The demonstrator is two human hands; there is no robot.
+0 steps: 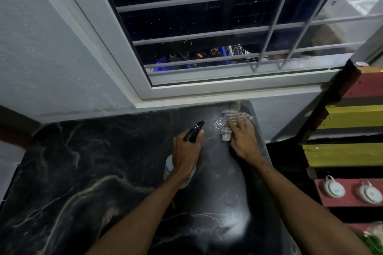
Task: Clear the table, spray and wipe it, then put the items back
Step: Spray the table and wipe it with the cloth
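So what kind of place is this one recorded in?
Most likely a room in a home, at night. A black marble-look table stands against a painted wall under a barred window that is dark outside, and a painted wooden rack with small white ornaments stands at the right.

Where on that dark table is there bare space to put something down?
Most of the table is bare: the whole left half toward the wall, and the near strip between the forearms. Only the far right corner is crowded, with the left hand gripping the spray bottle and the right hand on the cloth.
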